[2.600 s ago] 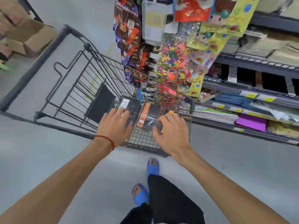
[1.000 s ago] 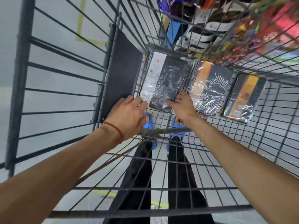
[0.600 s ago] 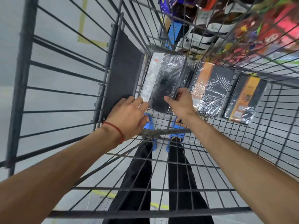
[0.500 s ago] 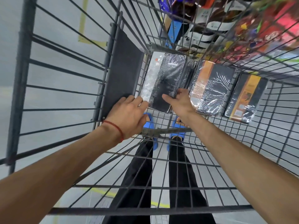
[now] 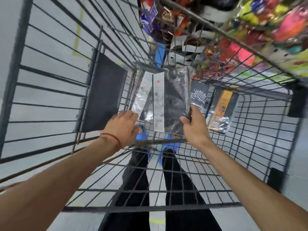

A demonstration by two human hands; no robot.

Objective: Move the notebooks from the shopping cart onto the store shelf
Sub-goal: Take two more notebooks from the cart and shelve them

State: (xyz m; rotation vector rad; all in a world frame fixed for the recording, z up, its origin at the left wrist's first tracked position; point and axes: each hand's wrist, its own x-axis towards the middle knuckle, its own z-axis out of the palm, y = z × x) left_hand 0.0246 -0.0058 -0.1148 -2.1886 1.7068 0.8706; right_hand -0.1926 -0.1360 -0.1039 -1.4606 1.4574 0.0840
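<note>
I look straight down into a grey wire shopping cart (image 5: 55, 77). My right hand (image 5: 195, 129) grips the lower right edge of a shrink-wrapped black notebook with a white strip (image 5: 173, 100), tilted up off the cart floor. My left hand (image 5: 123, 127) rests on the near end of another wrapped notebook (image 5: 141, 95) lying just left of it, fingers curled over its edge. Further right lie a black zebra-patterned notebook (image 5: 199, 95) and a black and orange notebook (image 5: 221, 110) on the cart floor.
A dark flat panel (image 5: 103, 94) leans against the cart's left wall. Bright packaged goods (image 5: 241, 35) hang beyond the cart's far right side. My legs and blue sandals (image 5: 141, 132) show through the mesh below.
My right hand has lifted the black notebook with the white strip up and toward me, uncovering another wrapped notebook under it. The left hand has stayed at the left stack's near end.
</note>
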